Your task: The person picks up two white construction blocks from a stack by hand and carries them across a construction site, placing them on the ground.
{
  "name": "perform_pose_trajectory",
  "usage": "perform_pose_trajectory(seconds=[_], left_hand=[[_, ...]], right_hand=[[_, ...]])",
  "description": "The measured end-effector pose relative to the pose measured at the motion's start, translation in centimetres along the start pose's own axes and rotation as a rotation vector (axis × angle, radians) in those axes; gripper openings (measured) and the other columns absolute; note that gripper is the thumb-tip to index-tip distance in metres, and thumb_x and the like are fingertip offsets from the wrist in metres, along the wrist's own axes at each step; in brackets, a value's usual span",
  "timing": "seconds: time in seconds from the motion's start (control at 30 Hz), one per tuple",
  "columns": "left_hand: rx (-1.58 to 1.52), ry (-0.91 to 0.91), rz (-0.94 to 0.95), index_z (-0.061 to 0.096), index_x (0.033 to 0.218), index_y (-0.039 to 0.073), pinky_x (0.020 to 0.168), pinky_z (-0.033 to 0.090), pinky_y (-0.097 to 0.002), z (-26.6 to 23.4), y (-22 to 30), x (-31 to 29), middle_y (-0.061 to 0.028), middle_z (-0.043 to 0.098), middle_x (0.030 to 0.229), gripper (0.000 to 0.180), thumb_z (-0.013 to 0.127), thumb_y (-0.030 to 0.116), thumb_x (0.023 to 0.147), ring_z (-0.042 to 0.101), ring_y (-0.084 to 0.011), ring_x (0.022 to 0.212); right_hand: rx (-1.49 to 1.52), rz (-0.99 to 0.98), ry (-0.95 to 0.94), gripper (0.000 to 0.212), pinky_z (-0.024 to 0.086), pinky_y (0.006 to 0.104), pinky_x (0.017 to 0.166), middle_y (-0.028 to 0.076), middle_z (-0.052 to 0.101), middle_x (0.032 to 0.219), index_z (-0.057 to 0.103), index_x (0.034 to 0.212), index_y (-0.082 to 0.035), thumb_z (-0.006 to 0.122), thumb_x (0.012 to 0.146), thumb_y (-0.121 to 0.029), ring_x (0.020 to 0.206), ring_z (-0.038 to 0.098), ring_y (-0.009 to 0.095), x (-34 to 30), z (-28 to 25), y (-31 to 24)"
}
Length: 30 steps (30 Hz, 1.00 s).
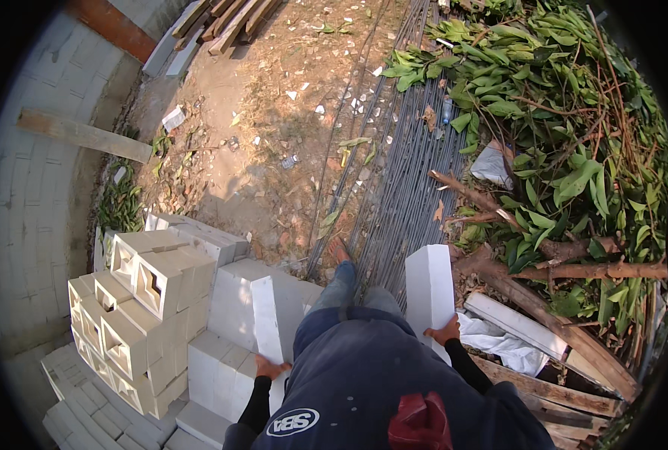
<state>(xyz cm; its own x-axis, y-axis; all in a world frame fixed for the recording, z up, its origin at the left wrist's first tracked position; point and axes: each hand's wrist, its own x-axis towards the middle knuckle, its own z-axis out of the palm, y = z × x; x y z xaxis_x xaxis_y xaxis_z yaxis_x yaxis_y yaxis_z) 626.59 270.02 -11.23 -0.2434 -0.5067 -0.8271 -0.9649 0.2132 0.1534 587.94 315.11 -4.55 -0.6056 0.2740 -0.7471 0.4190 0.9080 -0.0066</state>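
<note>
At my left side, my left hand grips the near part of a pale aerated concrete block. That block is upright and close against a stack of similar blocks; whether it touches them I cannot tell. On my other side, my right hand is closed on the edge of a second pale concrete block, which is apart from the stack, beside my right leg. My fingers are partly hidden behind both blocks.
Hollow ventilation blocks are piled at the left, near a grey block wall. Long steel bars run along the ground ahead of my bare foot. Cut leafy branches and wooden planks crowd the right.
</note>
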Motion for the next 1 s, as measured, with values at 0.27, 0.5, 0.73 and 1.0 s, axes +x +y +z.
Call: perform_pose_trajectory(seconds=[0.27, 0.5, 0.73, 1.0], left_hand=[[0.037, -0.046, -0.18, 0.014, 0.127, -0.01, 0.102, 0.036, -0.0387, -10.6, 18.4, 4.4, -0.0255, 0.03, 0.132, 0.122, 0.084, 0.044, 0.044, 0.035, -0.0344, 0.124], [0.052, 0.103, -0.126, 0.012, 0.127, -0.011, 0.101, 0.037, -0.0398, -14.4, 25.2, 12.6, -0.0248, 0.031, 0.131, 0.124, 0.088, 0.037, 0.041, 0.036, -0.0338, 0.123], [-0.044, 0.147, 0.059, 0.016, 0.123, -0.012, 0.099, 0.037, -0.0403, -22.1, 39.0, 21.4, -0.0228, 0.038, 0.124, 0.12, 0.088, 0.037, 0.04, 0.042, -0.0315, 0.116], [-0.014, 0.183, 0.011, 0.021, 0.123, -0.013, 0.101, 0.036, -0.0398, -31.7, 54.6, 32.3, -0.0258, 0.038, 0.125, 0.122, 0.088, 0.042, 0.037, 0.041, -0.0363, 0.118]], right_hand=[[0.052, 0.054, 0.097, 0.107, 0.039, 0.0482, 0.096, 0.024, 0.037, 0.128, 0.019, 0.129, -0.004, 0.083, 0.05, -0.038, 0.119, 0.041, 0.039, 6.2, -1.9, -8.6], [0.059, 0.125, 0.069, 0.105, 0.037, 0.0518, 0.097, 0.019, 0.033, 0.134, 0.018, 0.132, -0.008, 0.082, 0.056, -0.043, 0.123, 0.038, 0.039, 13.2, -4.9, -21.5], [0.195, 0.121, 0.065, 0.11, 0.037, 0.0517, 0.097, 0.021, 0.039, 0.13, 0.02, 0.131, -0.008, 0.081, 0.051, -0.05, 0.119, 0.042, 0.039, 28.6, -8.1, -32.8], [0.09, 0.054, 0.028, 0.122, 0.04, 0.045, 0.097, 0.026, 0.037, 0.129, 0.019, 0.13, 0.002, 0.084, 0.04, -0.05, 0.12, 0.041, 0.038, 30.8, -27.2, -54.9]])
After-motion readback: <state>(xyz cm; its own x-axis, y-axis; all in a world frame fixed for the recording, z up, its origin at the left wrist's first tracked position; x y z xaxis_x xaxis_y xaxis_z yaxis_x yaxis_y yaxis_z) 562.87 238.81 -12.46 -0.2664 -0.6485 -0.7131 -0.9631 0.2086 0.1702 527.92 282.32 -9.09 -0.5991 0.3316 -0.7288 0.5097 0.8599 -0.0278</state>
